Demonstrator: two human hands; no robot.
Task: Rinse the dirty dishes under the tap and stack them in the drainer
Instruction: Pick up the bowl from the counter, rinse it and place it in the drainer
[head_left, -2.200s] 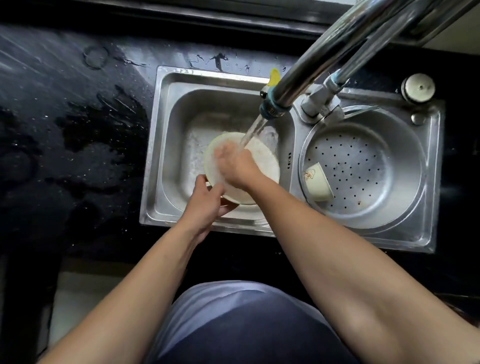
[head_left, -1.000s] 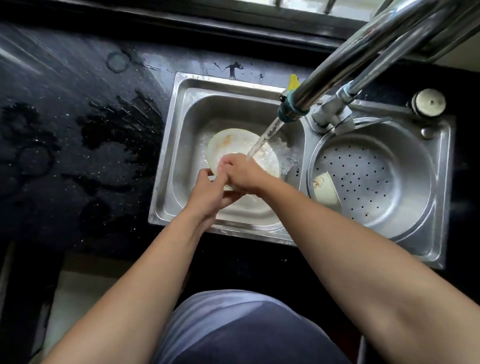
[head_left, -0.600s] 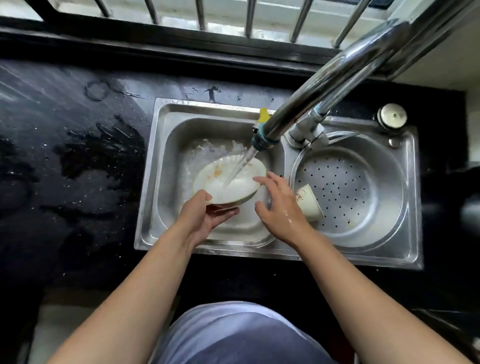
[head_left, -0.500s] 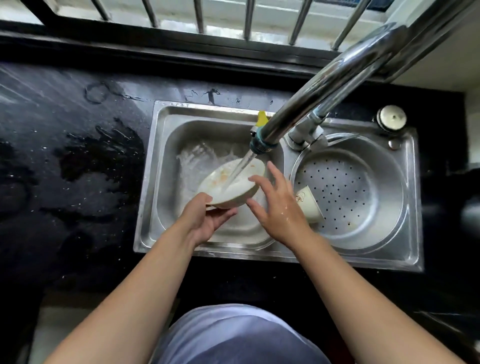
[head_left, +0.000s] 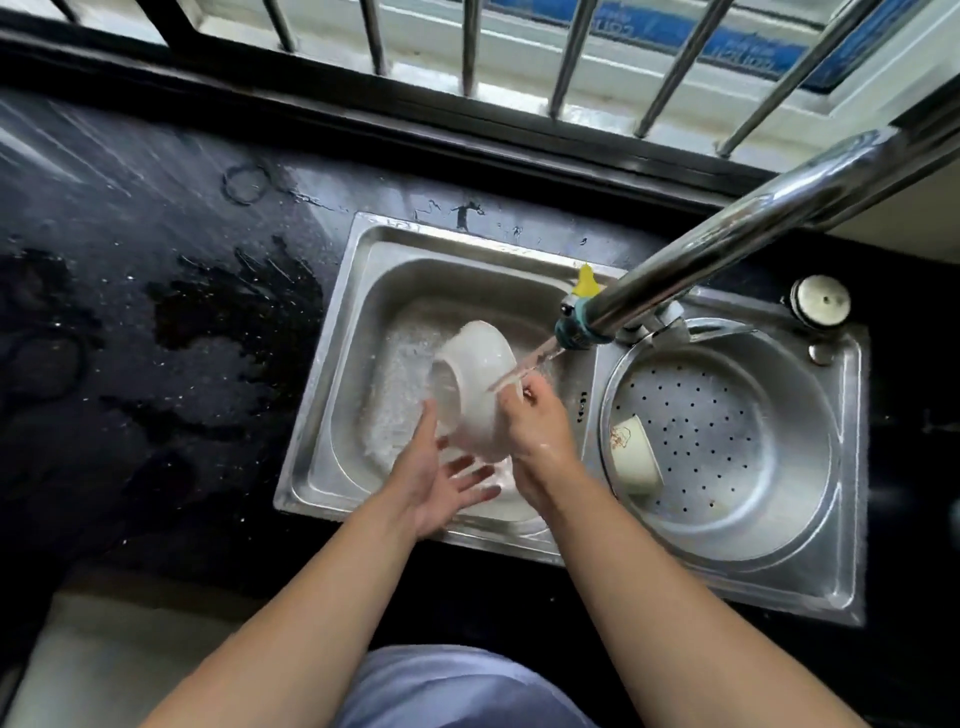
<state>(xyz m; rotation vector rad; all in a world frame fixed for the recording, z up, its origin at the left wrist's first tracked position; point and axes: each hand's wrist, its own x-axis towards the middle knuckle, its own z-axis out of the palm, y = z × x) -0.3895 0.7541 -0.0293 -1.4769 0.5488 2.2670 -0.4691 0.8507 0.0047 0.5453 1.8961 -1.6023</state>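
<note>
In the middle of the frame the white bowl (head_left: 475, 387) is above the left basin of the sink (head_left: 337, 374), tipped on its side with its foot toward the left. The right hand (head_left: 537, 423) holds it at the rim on the right side, its grip wrapped on the bowl. The left hand (head_left: 441, 480) is just below, palm up, its grip wide with spread fingers and holding nothing; the thumb seems to touch the bowl's wall. Water from the tap (head_left: 727, 244) falls on the bowl beside the right hand. Right of centre, a small cup (head_left: 636, 462) lies on its side in the round drainer (head_left: 753, 519). The black tabletop (head_left: 156, 234) at left is wet.
</note>
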